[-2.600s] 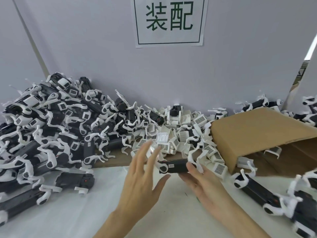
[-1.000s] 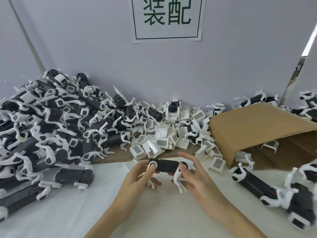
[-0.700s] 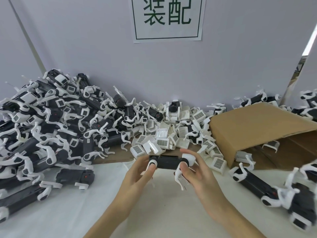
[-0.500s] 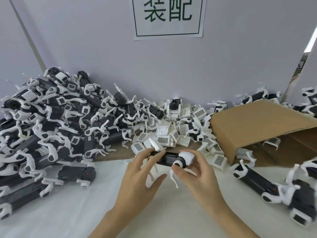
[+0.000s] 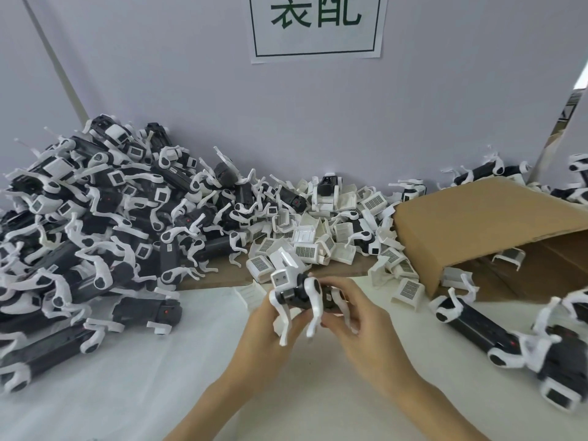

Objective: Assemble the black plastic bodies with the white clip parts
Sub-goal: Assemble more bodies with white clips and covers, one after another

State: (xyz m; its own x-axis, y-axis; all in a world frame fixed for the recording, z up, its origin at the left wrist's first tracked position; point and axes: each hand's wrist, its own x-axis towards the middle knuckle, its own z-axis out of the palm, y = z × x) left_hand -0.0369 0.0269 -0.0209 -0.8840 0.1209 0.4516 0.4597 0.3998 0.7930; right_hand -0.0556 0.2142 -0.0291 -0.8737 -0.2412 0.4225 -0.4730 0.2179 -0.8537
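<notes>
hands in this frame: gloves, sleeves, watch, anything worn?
Nothing worn that shows. Left hand and right hand are bare, no gloves; no rings can be made out on the fingers in view. Both forearms are bare down to the frame edge, with no sleeve, watch or wristband in view.
</notes>
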